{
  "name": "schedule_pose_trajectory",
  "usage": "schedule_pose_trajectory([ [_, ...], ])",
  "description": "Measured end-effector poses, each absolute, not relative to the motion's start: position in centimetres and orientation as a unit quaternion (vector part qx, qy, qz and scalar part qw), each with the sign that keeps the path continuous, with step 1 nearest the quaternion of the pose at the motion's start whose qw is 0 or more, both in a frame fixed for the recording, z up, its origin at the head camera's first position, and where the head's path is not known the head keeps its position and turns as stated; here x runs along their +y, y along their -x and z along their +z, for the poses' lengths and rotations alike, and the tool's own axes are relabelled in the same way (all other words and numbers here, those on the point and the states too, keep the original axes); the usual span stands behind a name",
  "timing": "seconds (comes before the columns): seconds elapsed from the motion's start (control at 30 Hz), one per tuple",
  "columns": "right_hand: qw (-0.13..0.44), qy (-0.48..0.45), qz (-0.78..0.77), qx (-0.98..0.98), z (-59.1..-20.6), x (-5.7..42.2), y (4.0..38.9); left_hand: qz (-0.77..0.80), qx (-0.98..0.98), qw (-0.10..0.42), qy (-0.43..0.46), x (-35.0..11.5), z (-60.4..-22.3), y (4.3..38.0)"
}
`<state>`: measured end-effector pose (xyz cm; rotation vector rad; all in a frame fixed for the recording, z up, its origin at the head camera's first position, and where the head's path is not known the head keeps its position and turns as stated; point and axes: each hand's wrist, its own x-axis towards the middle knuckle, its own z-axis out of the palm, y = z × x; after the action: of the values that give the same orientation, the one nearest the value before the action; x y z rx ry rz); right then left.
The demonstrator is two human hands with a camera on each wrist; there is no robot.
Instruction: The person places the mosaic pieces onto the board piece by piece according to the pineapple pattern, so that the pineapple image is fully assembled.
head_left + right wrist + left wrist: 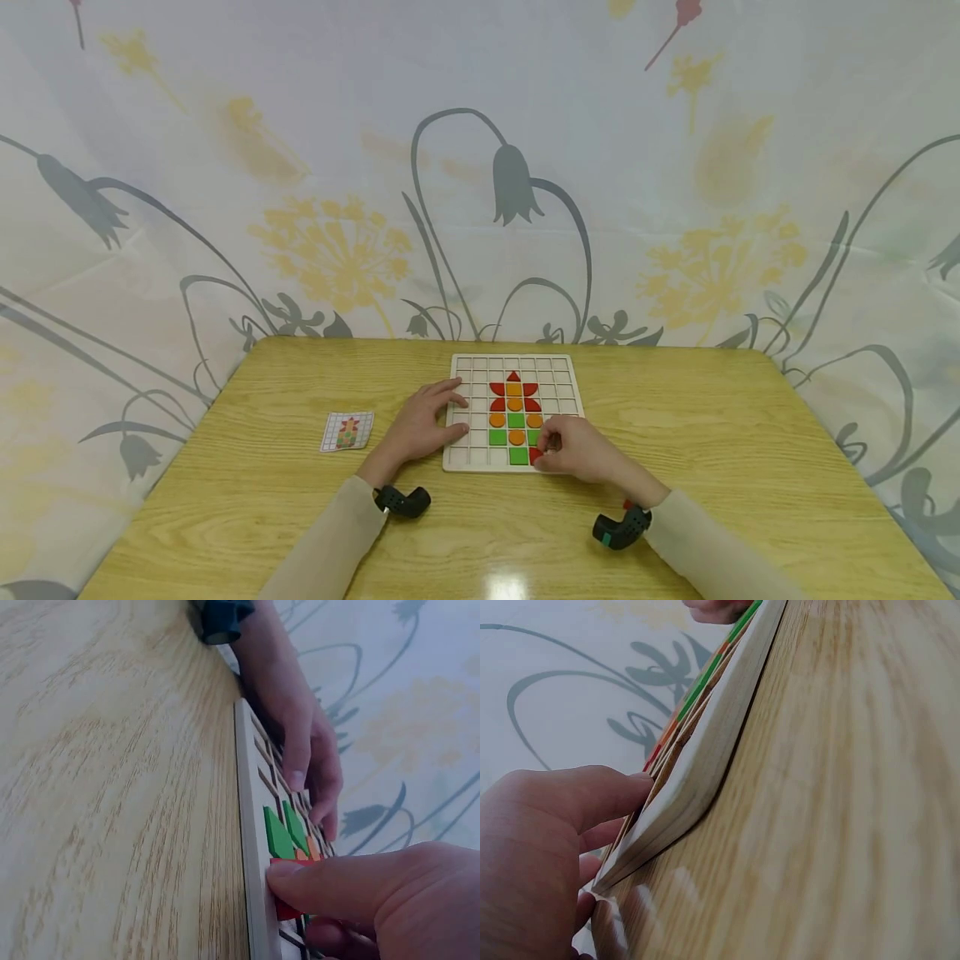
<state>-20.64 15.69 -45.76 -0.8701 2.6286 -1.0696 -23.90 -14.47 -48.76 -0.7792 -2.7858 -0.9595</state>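
Observation:
A white grid board (461, 442) lies on the table with red, orange and green pieces set in its squares. In the head view my right hand (581, 450) is at the board's near right part, its thumb and fingers pinching a red piece (283, 909). That piece stands beside a green square (519, 456) in the nearest row; the hand covers part of it. My left hand (420, 423) rests on the board's left side, fingers loosely spread, and the thumb touches the board near its edge in the left wrist view. Orange discs (516, 437) and red petal-shaped pieces (498, 405) fill squares further up.
A small card (348, 432) printed with a coloured grid pattern lies left of the board. The wooden table (675, 400) ends at a floral cloth (480, 250) behind. Each wrist wears a black camera (622, 528).

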Motion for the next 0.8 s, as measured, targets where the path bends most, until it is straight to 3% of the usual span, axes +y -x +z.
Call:
schedule_pose_trajectory([
  [0.27, 0.076, 0.327, -0.375, 0.864, -46.02, 16.19, 20.84, -0.314, -0.912, 0.046, 0.260, -14.49, -48.80, 23.83],
  [0.8, 0.044, 0.300, -0.356, 0.884, -46.52, 16.35, 21.19, -0.315, -0.911, 0.052, 0.262, -14.60, -49.06, 24.08],
])
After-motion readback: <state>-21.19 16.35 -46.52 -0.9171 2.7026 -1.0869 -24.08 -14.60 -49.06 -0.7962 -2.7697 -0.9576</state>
